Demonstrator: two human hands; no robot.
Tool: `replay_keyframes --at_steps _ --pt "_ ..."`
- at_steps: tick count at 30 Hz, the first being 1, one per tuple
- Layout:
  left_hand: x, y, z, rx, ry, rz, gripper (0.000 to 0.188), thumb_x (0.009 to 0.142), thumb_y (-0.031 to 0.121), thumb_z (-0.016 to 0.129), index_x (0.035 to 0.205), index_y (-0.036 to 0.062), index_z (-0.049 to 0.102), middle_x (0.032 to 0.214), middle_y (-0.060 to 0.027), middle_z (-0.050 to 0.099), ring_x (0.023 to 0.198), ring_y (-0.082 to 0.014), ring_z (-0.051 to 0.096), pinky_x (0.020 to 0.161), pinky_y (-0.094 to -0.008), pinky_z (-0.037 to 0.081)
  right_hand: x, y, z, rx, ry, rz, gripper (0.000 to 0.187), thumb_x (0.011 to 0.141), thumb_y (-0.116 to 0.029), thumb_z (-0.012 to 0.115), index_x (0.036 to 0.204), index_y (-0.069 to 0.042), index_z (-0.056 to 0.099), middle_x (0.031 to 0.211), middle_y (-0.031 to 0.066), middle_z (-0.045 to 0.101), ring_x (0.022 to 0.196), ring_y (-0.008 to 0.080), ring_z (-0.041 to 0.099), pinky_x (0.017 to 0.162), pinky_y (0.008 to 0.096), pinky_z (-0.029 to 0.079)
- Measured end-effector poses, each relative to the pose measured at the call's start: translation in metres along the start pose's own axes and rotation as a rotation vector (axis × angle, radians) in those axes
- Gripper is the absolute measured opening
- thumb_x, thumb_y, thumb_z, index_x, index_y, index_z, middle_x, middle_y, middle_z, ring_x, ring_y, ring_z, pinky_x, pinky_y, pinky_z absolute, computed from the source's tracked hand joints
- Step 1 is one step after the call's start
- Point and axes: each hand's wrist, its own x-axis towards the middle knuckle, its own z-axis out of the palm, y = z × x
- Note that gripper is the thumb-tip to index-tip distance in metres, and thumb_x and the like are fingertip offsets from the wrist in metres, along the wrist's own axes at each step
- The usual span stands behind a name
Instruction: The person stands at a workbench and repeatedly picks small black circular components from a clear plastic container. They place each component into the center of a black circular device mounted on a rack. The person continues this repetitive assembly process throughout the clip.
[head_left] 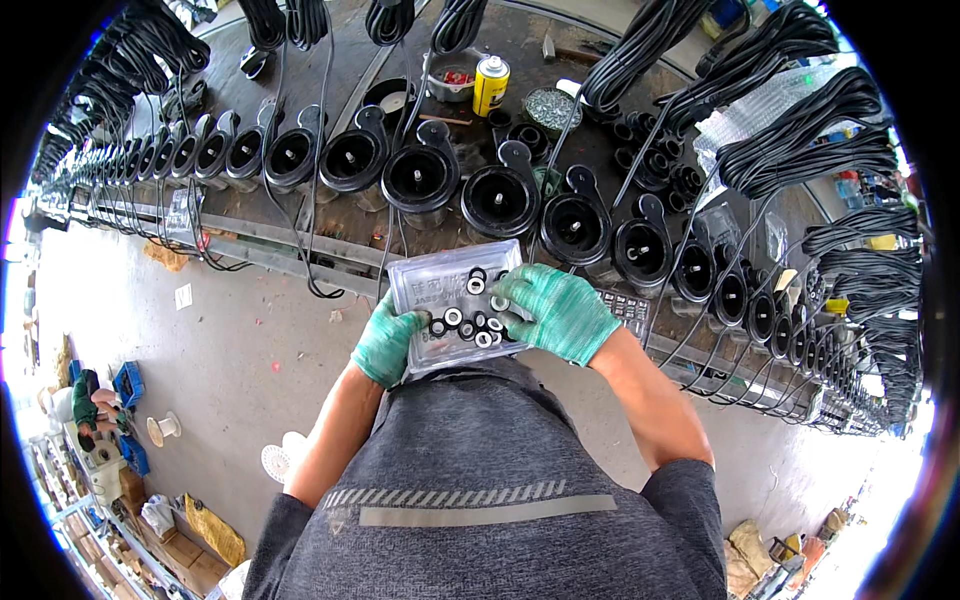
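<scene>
Both my hands wear green knitted gloves. My left hand (pixel 388 341) is closed on the left side of a shallow clear plastic tray (pixel 420 283), thumb over its rim. Inside the tray lie several small black-and-white rings (pixel 453 316), mostly toward its near side. My right hand (pixel 562 315) reaches over the tray's right side, its fingertips bent around a ring at that edge; whether the ring is lifted cannot be made out. Just beyond the tray, black round housings (pixel 499 200) with metal shafts in their middles stand in a row along the bench.
Coiled black cables (pixel 805 150) hang above the bench, with strands crossing the housings. Behind them stand a yellow spray can (pixel 491 86) and a bowl of small metal parts (pixel 552 108). A metal grid (pixel 625 308) lies right of my right hand. Another person (pixel 92 405) is far left.
</scene>
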Motion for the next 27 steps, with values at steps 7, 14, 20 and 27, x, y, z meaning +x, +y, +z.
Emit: replay_keyframes --at_steps 7,14,20,27 --pt "-0.003 -0.003 0.002 -0.015 -0.003 -0.006 0.058 0.085 -0.009 0.061 0.143 0.0003 0.056 0.129 -0.0170 0.070 0.111 -0.0294 0.073 0.095 -0.0427 0.064 -0.009 0.008 0.003 0.336 0.089 0.191 0.035 0.095 -0.029 0.076 0.123 -0.006 0.074 0.109 0.0144 0.075 0.095 0.0306 0.074 0.084 0.0388 0.061" --pt "-0.010 -0.003 -0.009 -0.055 0.020 0.036 0.058 0.085 -0.008 0.065 0.142 -0.0007 0.056 0.131 -0.0182 0.070 0.113 -0.0312 0.072 0.097 -0.0445 0.064 -0.017 0.059 0.003 0.284 0.567 0.508 0.020 0.097 -0.012 0.073 0.116 -0.006 0.077 0.105 0.0146 0.077 0.087 0.0288 0.076 0.078 0.0373 0.061" --pt "-0.015 0.001 -0.006 -0.057 0.053 0.075 0.058 0.086 -0.008 0.063 0.143 -0.0009 0.055 0.131 -0.0178 0.070 0.114 -0.0302 0.072 0.100 -0.0432 0.061 -0.019 0.112 0.030 -0.389 0.450 0.393 0.026 0.093 -0.020 0.074 0.118 -0.012 0.077 0.096 0.0095 0.066 0.090 0.0320 0.066 0.079 0.0427 0.057" --pt "-0.017 0.007 -0.004 -0.030 0.111 0.094 0.056 0.084 -0.002 0.069 0.139 -0.0024 0.060 0.127 -0.0165 0.072 0.110 -0.0290 0.073 0.099 -0.0430 0.061 -0.016 0.072 0.016 -0.163 0.474 0.422 0.036 0.090 -0.014 0.076 0.126 -0.012 0.074 0.111 0.0107 0.065 0.102 0.0303 0.066 0.090 0.0426 0.057"
